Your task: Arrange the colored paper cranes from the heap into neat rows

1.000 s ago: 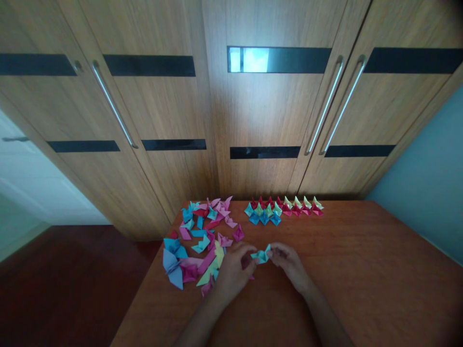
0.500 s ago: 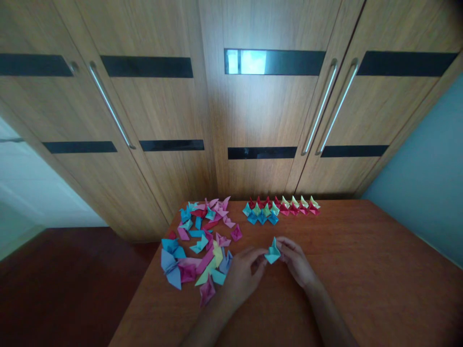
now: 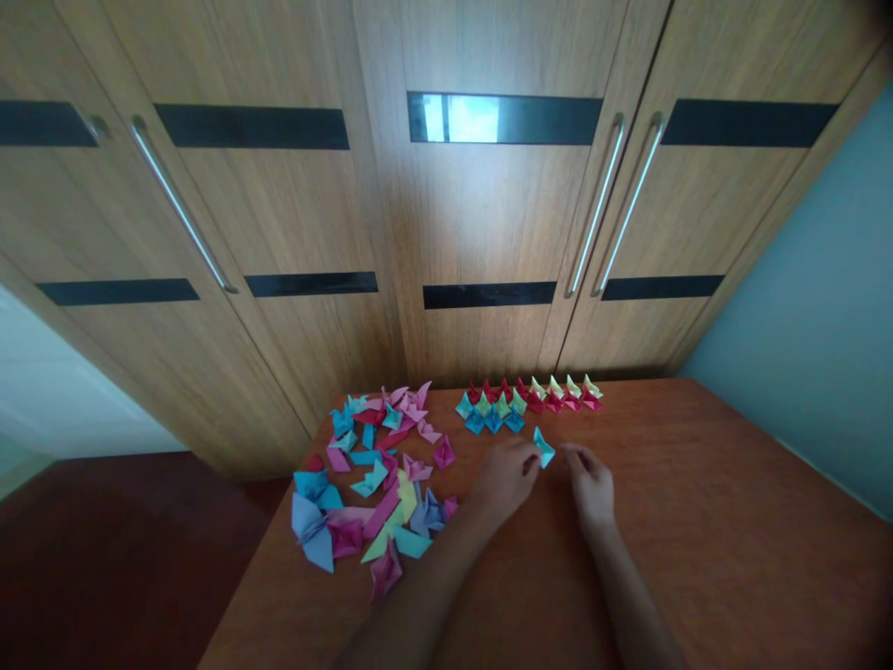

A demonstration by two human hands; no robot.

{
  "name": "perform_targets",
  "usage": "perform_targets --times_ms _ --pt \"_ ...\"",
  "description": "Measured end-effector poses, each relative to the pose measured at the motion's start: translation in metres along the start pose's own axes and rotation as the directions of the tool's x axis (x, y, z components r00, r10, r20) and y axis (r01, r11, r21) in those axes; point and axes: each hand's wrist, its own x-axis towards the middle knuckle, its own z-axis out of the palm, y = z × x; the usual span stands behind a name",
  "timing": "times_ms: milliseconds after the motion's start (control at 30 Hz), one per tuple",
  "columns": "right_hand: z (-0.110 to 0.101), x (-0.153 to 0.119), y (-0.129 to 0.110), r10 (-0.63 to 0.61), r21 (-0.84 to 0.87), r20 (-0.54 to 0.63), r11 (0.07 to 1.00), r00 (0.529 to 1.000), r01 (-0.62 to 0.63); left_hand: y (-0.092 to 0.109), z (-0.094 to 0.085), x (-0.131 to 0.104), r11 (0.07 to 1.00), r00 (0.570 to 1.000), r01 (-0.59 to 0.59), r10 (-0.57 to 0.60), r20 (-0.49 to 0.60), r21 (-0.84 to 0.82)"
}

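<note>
- Head view, centre and slightly low: the left hand [image 3: 508, 479] pinches a small turquoise folded piece [image 3: 543, 448] at its left edge, fingertips close together; this edge grip probably leaves the folds uncrushed and the point free, since the tip shows upward
- Just right of that piece, the right hand [image 3: 592, 489] hangs apart from it with fingers drawn in narrow; nothing shows in its grasp, and I cannot tell whether thumb and finger meet; being so near, it seems placed to steady or adjust the piece
- Above the hands, along the back of the tabletop [image 3: 698, 540], stand lined-up folded pieces: dark red ones [image 3: 505, 388] and pale yellow ones [image 3: 553, 386] at the rear, pinkish-red [image 3: 553, 403], green [image 3: 500, 406] and blue ones [image 3: 494, 421] ahead of them; close spacing and grouped colours suggest deliberate order, points up
- Left of centre, a loose scatter of folded paper [image 3: 380, 514] lies in mixed colours, some overlapping, seemingly kept within the left hand's reach
- Lower in that scatter, a purplish-pink piece [image 3: 385, 569] lies beside the left forearm
</note>
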Motion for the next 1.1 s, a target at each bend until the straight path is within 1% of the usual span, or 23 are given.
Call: perform_targets --times_ms 33,100,233,333,500,700,833,967,1033,1100 --pt "-0.002 0.002 0.003 -0.031 -0.074 -0.017 0.997 0.999 0.03 -0.001 0.005 0.01 0.999 1.0 0.007 -0.007 0.011 0.038" --pt "-0.002 0.003 0.006 -0.068 -0.179 -0.009 0.982 0.998 0.065 -0.002 0.014 0.028 0.997 0.999 0.02 -0.022 0.024 0.074" --pt "0.002 0.0 0.004 -0.095 -0.295 0.035 0.95 0.995 0.101 -0.003 0.025 0.055 0.986 0.997 0.042 -0.051 0.053 0.159" --pt "0.004 -0.001 0.003 -0.104 -0.331 0.057 0.937 0.993 0.116 -0.005 0.029 0.067 0.976 0.995 0.045 -0.062 0.073 0.214" --pt "0.005 0.0 0.007 -0.089 -0.352 0.078 0.929 0.993 0.111 -0.009 0.033 0.077 0.959 0.993 0.048 -0.075 0.086 0.278" --pt "0.005 0.0 0.007 -0.09 -0.357 0.091 0.927 0.992 0.117 -0.013 0.035 0.082 0.951 0.992 0.056 -0.086 0.087 0.305" --pt "0.005 -0.001 0.006 -0.101 -0.373 0.086 0.919 0.991 0.126 -0.012 0.031 0.08 0.952 0.993 0.059 -0.087 0.081 0.299" --pt "0.005 -0.001 0.006 -0.104 -0.36 0.092 0.924 0.99 0.13 -0.006 0.021 0.071 0.959 0.994 0.063 -0.085 0.069 0.278" --pt "0.005 -0.001 0.004 -0.091 -0.363 0.098 0.924 0.991 0.12 -0.003 0.012 0.06 0.963 0.994 0.062 -0.082 0.066 0.263" --pt "0.006 -0.003 0.002 -0.083 -0.367 0.105 0.923 0.991 0.116 -0.002 0.0 0.045 0.967 0.995 0.058 -0.077 0.063 0.25"
